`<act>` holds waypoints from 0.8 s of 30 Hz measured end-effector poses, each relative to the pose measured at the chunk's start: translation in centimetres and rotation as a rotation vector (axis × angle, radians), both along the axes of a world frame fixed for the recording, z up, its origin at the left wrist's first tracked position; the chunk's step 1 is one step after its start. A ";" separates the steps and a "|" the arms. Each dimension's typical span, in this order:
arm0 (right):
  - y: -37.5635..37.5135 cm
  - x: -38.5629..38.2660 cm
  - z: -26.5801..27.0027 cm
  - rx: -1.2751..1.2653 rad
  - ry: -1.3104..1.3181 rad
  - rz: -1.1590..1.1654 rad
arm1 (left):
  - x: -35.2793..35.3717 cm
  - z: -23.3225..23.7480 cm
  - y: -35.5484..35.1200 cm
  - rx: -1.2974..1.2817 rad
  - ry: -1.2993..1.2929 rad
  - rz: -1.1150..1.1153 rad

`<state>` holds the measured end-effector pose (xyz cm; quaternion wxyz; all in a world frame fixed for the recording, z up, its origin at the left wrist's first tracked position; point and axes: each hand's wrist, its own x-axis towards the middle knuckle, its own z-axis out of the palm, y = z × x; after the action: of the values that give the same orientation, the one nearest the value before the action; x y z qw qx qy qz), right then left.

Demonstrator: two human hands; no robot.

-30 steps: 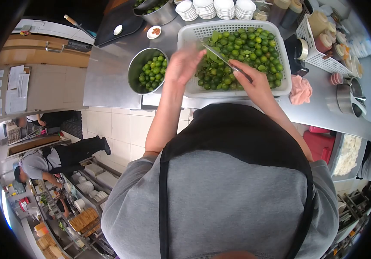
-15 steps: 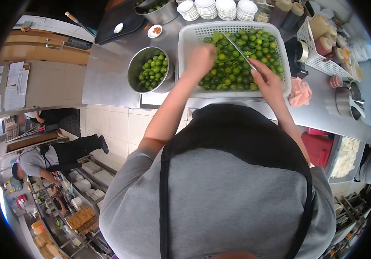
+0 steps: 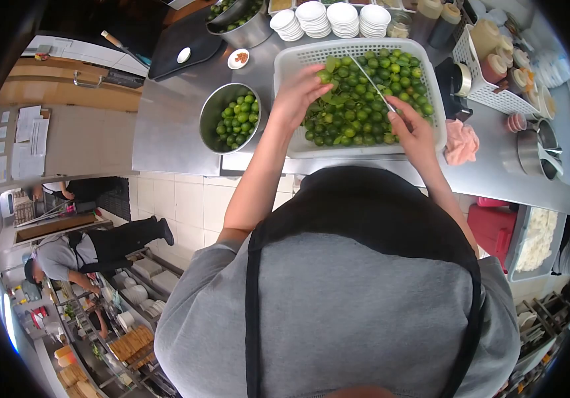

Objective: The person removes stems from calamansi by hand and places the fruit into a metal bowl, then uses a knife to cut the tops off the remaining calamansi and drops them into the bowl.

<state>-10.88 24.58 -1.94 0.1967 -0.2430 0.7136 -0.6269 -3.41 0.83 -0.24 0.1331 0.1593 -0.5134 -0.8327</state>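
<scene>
A white perforated plastic basket [image 3: 283, 66] holds a heap of small green limes [image 3: 363, 99] with some loose leaves among them. Over its left side, my left hand [image 3: 296, 96] is curled with a lime [image 3: 325, 75] at its fingertips. My right hand [image 3: 412, 126] grips the handle of a thin-bladed knife [image 3: 368, 77], whose blade slants up and left above the heap. To the left of the basket stands a round steel pot [image 3: 204, 114], partly filled with more limes [image 3: 238, 119].
Stacked white dishes [image 3: 312, 20] line the back of the steel counter [image 3: 172, 126]. A small dish [image 3: 238, 59] with reddish bits sits near a black tray [image 3: 195, 48]. At right are a pink cloth [image 3: 461, 142] and a bottle basket [image 3: 490, 96]. Another person [image 3: 66, 255] works at left.
My left hand has moved slightly left and now shows a lime at its fingers, where before it was blurred over the heap. My right hand keeps the knife in nearly the same place.
</scene>
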 end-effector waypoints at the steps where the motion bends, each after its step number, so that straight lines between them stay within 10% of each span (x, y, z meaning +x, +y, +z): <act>1: -0.3 0.3 0.2 0.001 0.001 0.004 | 0.6 0.0 0.1 0.001 0.001 0.004; 24: -2.2 1.4 3.6 0.189 0.094 0.094 | 2.0 0.6 4.7 -0.117 -0.017 0.033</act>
<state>-9.43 22.35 1.67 0.2145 -0.2858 0.7656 -0.5349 -1.45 5.52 0.33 0.1516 0.1665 -0.5596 -0.7976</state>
